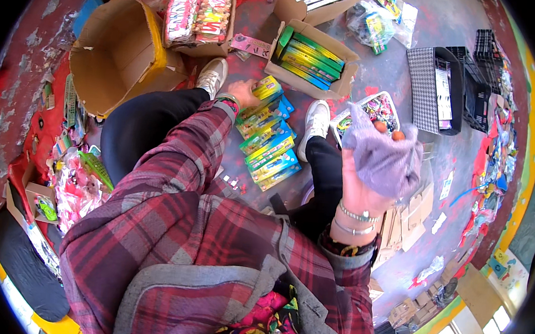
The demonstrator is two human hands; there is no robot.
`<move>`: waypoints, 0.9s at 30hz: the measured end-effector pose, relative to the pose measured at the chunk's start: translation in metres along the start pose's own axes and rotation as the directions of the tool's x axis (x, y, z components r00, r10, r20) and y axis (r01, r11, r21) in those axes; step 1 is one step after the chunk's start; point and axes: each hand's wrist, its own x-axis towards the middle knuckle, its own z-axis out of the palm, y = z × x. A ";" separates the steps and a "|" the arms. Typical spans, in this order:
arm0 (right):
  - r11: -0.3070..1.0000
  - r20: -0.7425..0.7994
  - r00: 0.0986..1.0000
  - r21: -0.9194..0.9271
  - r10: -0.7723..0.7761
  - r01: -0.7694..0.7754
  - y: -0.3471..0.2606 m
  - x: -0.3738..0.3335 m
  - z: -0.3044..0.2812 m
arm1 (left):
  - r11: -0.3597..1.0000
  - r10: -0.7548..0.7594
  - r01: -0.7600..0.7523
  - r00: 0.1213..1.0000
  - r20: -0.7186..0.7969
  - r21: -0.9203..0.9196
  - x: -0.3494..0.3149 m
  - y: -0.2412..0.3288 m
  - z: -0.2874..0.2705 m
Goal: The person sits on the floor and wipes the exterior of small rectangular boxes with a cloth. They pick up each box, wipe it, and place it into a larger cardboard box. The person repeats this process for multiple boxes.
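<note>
Plaid jacket (107,236) first, maroon and grey, right under the camera, and beyond it comes a bright row of small boxes (271,148) on the grey, red-flecked floor (451,158)! They lie between the left shoe (212,76) and the right shoe (317,119), both white, each box overlapping the next like toppled dominoes. Flat, narrow and glossy they look, banded in yellow, green and blue, with printed pictures too small to make out; the far end shows mostly yellow, and blue and green break up the run toward the near end.

And there's the left hand (243,93), at that far end, fingers part-curled against the last yellow box: touching, yes, but whether it grips, I cannot tell. Over to the right hand (364,183), raised well above the floor, palm up, a lilac-grey cloth (386,160) bunched over its fingers, with what look like fingertips poking out on top! Worn or held, I can't say, and the cloth hides how far the fingers spread. Past the boxes, an open carton (295,81) is packed with green, yellow and blue packs.
</note>
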 end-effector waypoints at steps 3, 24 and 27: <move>0.999 -0.090 0.996 0.035 -0.005 0.008 0.007 -0.001 0.001 | 0.791 0.040 0.118 0.969 0.243 -0.601 -0.005 -0.014 -0.001; 0.843 0.293 0.904 -0.354 -0.311 0.405 0.026 -0.027 0.044 | -0.318 0.546 0.345 0.828 0.126 -0.883 -0.225 0.157 -0.193; 0.131 0.675 0.667 -0.665 -0.316 0.735 0.038 -0.038 0.052 | -0.359 0.529 0.391 0.833 0.160 -0.847 -0.217 0.149 -0.178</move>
